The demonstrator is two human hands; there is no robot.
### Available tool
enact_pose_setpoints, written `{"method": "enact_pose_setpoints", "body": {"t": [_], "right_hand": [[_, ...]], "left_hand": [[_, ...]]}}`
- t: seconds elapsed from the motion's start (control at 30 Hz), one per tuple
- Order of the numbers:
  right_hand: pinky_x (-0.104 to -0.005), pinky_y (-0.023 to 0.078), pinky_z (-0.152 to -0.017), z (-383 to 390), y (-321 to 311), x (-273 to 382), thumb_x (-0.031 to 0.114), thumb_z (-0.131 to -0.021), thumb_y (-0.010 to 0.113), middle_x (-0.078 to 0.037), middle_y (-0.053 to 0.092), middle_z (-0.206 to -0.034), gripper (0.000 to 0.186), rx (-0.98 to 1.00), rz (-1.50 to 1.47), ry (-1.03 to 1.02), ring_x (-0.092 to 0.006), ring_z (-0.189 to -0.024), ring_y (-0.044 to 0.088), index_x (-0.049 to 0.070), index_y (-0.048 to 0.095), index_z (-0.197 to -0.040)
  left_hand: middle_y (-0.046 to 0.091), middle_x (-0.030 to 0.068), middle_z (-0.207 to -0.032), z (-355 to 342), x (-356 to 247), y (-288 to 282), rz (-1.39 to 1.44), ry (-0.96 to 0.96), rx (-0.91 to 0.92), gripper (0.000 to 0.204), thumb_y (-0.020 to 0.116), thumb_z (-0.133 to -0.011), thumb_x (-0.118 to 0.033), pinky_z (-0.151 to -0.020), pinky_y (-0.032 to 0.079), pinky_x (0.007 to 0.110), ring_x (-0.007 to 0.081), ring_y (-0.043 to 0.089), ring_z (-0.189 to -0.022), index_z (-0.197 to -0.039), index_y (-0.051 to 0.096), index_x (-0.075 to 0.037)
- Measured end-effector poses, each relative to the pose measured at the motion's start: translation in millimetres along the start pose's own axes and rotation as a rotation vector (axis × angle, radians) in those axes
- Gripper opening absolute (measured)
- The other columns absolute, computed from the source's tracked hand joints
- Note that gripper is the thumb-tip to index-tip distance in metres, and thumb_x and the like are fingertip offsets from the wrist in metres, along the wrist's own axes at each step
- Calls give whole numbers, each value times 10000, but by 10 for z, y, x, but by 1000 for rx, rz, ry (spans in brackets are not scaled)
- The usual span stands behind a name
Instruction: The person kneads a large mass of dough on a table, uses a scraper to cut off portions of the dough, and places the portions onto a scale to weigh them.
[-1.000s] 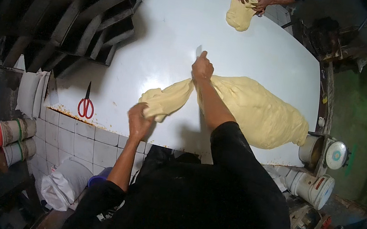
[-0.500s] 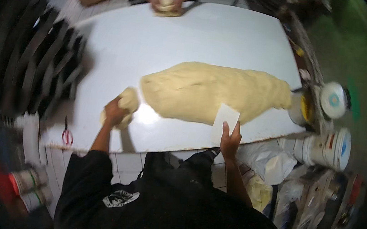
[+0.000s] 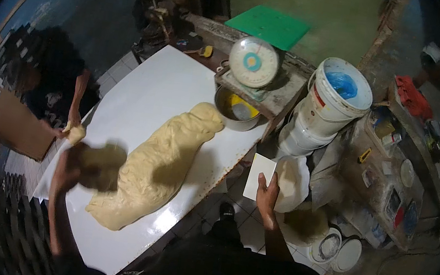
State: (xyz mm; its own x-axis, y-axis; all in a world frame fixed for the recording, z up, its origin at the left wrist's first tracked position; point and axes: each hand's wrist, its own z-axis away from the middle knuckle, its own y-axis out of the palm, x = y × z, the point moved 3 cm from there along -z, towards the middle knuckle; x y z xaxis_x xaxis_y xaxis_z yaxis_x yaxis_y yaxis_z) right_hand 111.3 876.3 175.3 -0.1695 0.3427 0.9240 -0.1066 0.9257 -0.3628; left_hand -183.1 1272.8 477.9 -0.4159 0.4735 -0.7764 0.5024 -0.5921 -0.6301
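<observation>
A large, long lump of pale dough (image 3: 153,168) lies diagonally across the white tabletop (image 3: 145,79). Above its left end, my left hand (image 3: 68,165) grips a separate piece of dough (image 3: 100,167), which is shadowed and blurred. My right hand (image 3: 267,190) is off the table's near right edge, closed on a flat white rectangular scraper (image 3: 260,167). At the far end of the big lump stand a metal pot (image 3: 236,120) and a round dial scale (image 3: 254,62).
A co-worker (image 3: 57,79) handles dough at the table's left side. Stacked white buckets (image 3: 312,124) stand at right beside a cluttered shelf (image 3: 372,194). A green board (image 3: 267,22) lies behind the scale. Dark stacked trays (image 3: 6,221) sit at lower left; a white sack (image 3: 294,182) is below my right hand.
The view has swung right toward the scale and buckets. My left hand has lifted the separated dough piece. My right hand has moved from cutting at the dough to beyond the table edge, scraper still held.
</observation>
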Motion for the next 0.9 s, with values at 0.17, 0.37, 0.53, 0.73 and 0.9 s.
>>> {"method": "enact_pose_setpoints", "body": {"t": [0.17,0.37,0.53,0.73,0.9], "right_hand": [[-431,506,-837,-176,-441,-293,309,-1030,601,-227,675,-1059,414,-131,16,28,-353,-947,662,-51,560,-1230],[-409,493,-928,15,-989,-995,336,-1032,583,-177,661,-1175,508,-255,-131,236,-286,-1026,633,-41,514,-1366],[-415,502,-930,284,-1294,-1422,355,-1024,590,-182,639,-1203,543,-531,57,266,-275,-1037,626,-33,489,-1390],[-448,477,-971,568,-1391,-1676,310,-1005,626,-208,626,-1244,531,-557,-48,351,-309,-1101,620,-34,492,-1387],[-436,462,-992,260,-1302,-1382,296,-1003,627,-203,638,-1222,507,-524,238,202,-310,-1093,619,-43,515,-1363]], "left_hand": [[684,94,-967,-1594,-2141,789,-131,515,-53,455,814,-696,-47,-863,491,317,166,618,-921,-1114,651,32],[738,188,-1129,-3755,-3611,1927,-235,938,-86,638,864,-698,-261,-900,560,405,317,721,-1009,-1262,679,-29],[709,176,-1227,-4584,-3730,3005,-524,832,-9,566,846,-712,-275,-958,553,421,380,695,-1079,-1240,720,-114],[695,172,-1246,-4596,-3543,2788,-733,673,-166,445,809,-800,-338,-983,550,473,362,672,-1131,-1225,744,-221],[747,188,-1012,-4132,-2758,1960,-323,823,-289,367,700,-857,-327,-855,557,429,365,721,-931,-1135,749,-92]]}}
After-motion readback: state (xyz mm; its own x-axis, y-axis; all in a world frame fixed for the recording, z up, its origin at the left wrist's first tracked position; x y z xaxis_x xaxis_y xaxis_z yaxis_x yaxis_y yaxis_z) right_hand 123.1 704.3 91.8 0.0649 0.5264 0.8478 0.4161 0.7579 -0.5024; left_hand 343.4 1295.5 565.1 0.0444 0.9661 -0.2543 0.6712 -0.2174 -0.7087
